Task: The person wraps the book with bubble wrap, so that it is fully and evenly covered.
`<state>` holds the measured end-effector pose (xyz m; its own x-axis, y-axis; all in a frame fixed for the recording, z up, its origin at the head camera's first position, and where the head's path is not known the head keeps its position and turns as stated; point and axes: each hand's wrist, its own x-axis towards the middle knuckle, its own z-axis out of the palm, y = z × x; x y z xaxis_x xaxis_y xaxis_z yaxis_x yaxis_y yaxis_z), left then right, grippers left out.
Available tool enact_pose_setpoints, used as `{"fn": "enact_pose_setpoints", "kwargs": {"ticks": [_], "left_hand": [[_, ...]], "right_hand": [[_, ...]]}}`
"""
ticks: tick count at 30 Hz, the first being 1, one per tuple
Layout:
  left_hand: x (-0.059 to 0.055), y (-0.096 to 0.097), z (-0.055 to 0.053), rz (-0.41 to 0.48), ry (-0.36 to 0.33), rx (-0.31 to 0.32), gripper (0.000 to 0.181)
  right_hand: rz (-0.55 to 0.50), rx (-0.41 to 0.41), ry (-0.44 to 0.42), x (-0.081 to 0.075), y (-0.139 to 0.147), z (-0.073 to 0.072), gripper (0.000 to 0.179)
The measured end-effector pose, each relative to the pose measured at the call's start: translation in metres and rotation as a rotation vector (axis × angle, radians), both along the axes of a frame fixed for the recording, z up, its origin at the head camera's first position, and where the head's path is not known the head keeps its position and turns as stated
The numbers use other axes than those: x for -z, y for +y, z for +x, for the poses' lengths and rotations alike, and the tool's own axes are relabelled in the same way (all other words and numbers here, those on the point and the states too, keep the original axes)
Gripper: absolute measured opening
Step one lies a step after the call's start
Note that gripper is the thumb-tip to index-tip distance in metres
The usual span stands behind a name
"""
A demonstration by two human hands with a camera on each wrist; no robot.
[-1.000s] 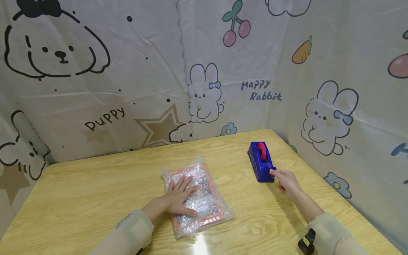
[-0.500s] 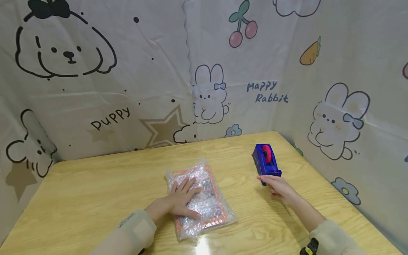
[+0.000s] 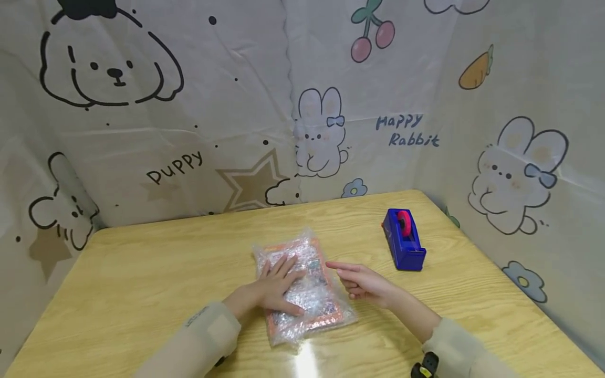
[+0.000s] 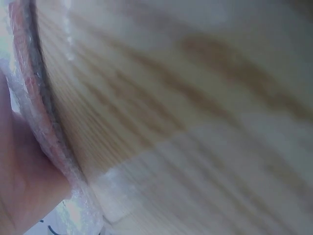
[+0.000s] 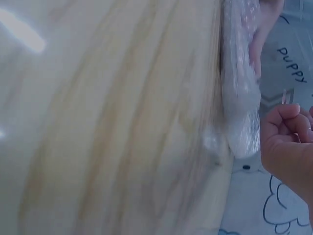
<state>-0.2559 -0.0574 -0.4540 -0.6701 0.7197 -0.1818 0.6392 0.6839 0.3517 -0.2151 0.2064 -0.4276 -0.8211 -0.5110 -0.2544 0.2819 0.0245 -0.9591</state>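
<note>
A flat package in clear bubble wrap [image 3: 314, 302], with an orange-edged printed thing inside, lies on the wooden table. My left hand [image 3: 279, 290] rests on it with fingers spread, pressing it down. My right hand [image 3: 366, 283] is at the package's right edge, index finger stretched toward it. In the right wrist view the fingers [image 5: 288, 115] of that hand are bent, and a small clear strip of tape [image 5: 285, 96] sticks up from the pinched fingertips. A blue tape dispenser [image 3: 405, 247] with a pink-cored roll stands to the right, touched by neither hand.
The wooden table [image 3: 165, 283] reaches back to a printed cloth [image 3: 227, 63] hung behind it and along the right side. A glare spot lies on the tabletop in front of the package.
My right hand has left the front end of the tape dispenser and moved left to the package, with a strip of tape. The left hand stays on the package.
</note>
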Motion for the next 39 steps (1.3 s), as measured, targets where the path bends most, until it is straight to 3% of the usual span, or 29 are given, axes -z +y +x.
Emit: {"fn": "enact_pose_setpoints", "kwargs": {"ticks": [10,16,24,27,35,39], "left_hand": [[-0.006,0.001,0.002,-0.031,-0.007,-0.016,0.092],[-0.007,0.001,0.002,-0.038,-0.006,-0.015,0.092],[-0.005,0.001,0.002,-0.035,-0.008,-0.013,0.093],[-0.006,0.001,0.002,-0.036,-0.003,-0.01,0.093],[-0.006,0.001,0.003,-0.043,0.002,-0.005,0.093],[-0.005,0.0,0.002,-0.04,0.002,-0.006,0.092]], "right_hand": [[-0.007,-0.075,-0.048,0.008,-0.027,-0.004,0.054],[-0.02,-0.04,-0.083,0.015,-0.032,-0.004,0.052],[0.039,0.022,-0.066,0.02,-0.037,-0.004,0.049],[0.092,0.042,-0.011,0.019,-0.039,-0.001,0.049],[0.36,0.108,0.266,0.019,-0.05,0.005,0.046],[0.438,0.107,0.348,0.018,-0.054,0.006,0.047]]}}
